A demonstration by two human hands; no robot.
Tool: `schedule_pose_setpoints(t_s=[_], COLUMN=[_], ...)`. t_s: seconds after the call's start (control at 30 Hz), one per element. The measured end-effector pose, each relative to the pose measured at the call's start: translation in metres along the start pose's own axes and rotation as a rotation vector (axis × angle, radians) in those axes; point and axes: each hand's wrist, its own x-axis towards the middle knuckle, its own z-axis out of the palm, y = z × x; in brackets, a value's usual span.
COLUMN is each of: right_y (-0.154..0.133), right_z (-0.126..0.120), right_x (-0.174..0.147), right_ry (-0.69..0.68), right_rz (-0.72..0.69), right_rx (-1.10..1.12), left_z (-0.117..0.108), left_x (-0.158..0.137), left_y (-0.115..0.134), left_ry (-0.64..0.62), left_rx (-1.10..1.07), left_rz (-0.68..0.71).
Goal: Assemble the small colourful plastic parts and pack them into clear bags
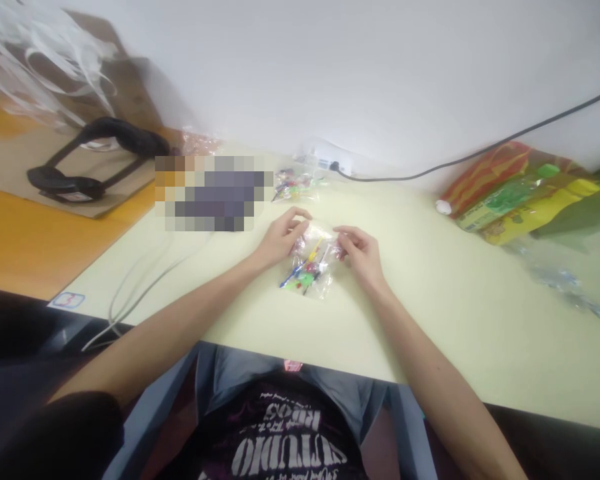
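Note:
A clear plastic bag (pixel 311 272) with small coloured pieces inside, in blue, green, yellow and red, lies low over the pale tabletop in front of me. My left hand (pixel 284 237) pinches its upper left edge between thumb and fingers. At the upper right edge, my right hand (pixel 361 255) has its thumb and fingertips closed on the film. The pieces sit bunched toward the bag's lower part. Just beyond my hands is a second clear bag of coloured pieces (pixel 296 185).
Behind lie a white power strip (pixel 330 159) and its black cable (pixel 405 179). Bottles (pixel 520 193) and crumpled plastic (pixel 555 280) are at right. On the left are a blurred-out dark object (pixel 220 193), pale cables (pixel 130 300), a black padded frame (pixel 95 160) and cardboard.

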Motion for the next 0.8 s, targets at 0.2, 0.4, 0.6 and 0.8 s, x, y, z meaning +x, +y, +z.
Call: schedule_pose_setpoints(t_s=[0.2,0.4,0.6,0.8], right_y=[0.002,0.004,0.000,-0.005], right_z=[0.000,-0.002,-0.004,-0.003], right_x=[0.000,0.001,0.000,0.000], right_ry=[-0.011,0.002,-0.002,-0.001], right_rz=[-0.033,-0.049,-0.076,-0.086], right_rx=[0.054,0.063,0.059,0.033], left_z=[-0.002,-0.004,-0.006,-0.006], left_x=[0.004,0.007,0.010,0.013], left_y=[-0.003,-0.005,-0.009,-0.013], left_ry=[-0.006,0.009,0.062,0.098], left_rx=[-0.054,-0.093,-0.074,-0.093], left_rz=[0.005,0.021,0.049,0.101])
